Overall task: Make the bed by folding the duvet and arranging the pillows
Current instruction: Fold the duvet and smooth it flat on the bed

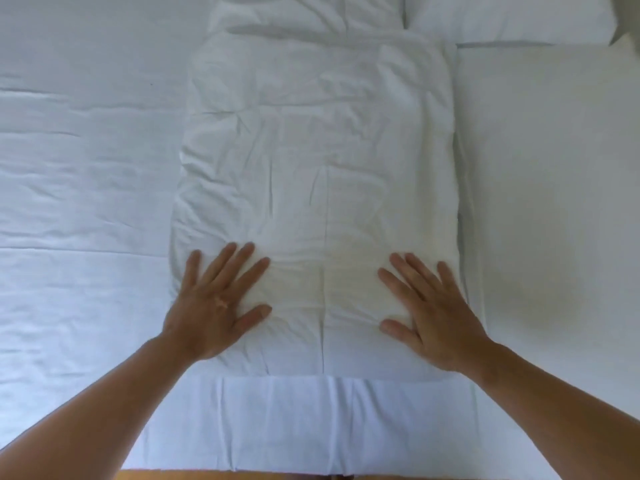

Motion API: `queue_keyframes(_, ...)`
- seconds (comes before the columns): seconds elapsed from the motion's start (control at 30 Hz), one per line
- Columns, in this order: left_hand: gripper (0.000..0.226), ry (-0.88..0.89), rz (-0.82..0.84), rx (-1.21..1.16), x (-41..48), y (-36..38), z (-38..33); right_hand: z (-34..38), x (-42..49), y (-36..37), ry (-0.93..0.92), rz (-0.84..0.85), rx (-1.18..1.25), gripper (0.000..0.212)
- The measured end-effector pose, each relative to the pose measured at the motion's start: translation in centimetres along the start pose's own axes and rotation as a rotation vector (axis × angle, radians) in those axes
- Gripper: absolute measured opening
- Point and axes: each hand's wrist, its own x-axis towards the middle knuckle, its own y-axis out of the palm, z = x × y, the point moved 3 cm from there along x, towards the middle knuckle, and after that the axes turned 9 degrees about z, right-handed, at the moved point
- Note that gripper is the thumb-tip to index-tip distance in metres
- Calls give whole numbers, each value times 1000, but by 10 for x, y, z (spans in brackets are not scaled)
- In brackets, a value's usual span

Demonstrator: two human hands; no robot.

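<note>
A white folded duvet (318, 168) lies as a long thick bundle down the middle of the bed, creased and wrinkled. My left hand (216, 303) lies flat on its near left part, fingers straight and spread. My right hand (427, 308) presses flat on its near right part the same way. Neither hand grips the fabric. A white pillow (509, 17) lies at the far right, and another pillow (554, 168) lies flat beside the duvet on the right. A second folded white bundle (304, 12) sits just beyond the duvet's far end.
The white bed sheet (79, 168) stretches out to the left, lightly wrinkled. Its near edge (311, 427) hangs over the mattress side just below my arms. A strip of wooden bed frame (221, 475) shows along the bottom edge.
</note>
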Motion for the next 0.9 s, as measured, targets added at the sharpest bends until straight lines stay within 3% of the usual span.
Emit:
queue_keyframes(0.07,83,-306,13,-156,-19,7,49,-31,-13,1,201,-43,122,91)
queue_keyframes(0.13,100,-578,75,-612,-47,13,72,-47,-31,2,403,-58,470,109)
queue_keyframes(0.2,107,-574,74,-1263,-67,25,56,-36,-48,9,415,-100,943,98)
queue_keyframes(0.3,96,-533,43,-1654,-82,41,30,-12,-63,32,398,-159,1424,62)
queue_keyframes(0.4,101,-576,44,-1791,-87,51,30,-9,-72,50,392,-176,1654,55)
queue_keyframes(0.53,108,-602,77,-1888,-96,60,28,-11,-78,70,436,-31,1731,101)
queue_keyframes(0.63,83,-654,-6,-1948,-105,62,15,3,-73,69,393,-1,1807,82)
queue_keyframes(0.77,42,-687,-145,-1898,-109,56,-5,16,-73,66,533,-167,1748,45)
queue_keyframes(0.8,35,-688,-157,-1889,-112,51,-10,18,-77,63,546,-188,1718,48)
queue_keyframes(0.9,31,-675,-153,-1873,-125,28,-19,19,-95,42,524,-216,1618,85)
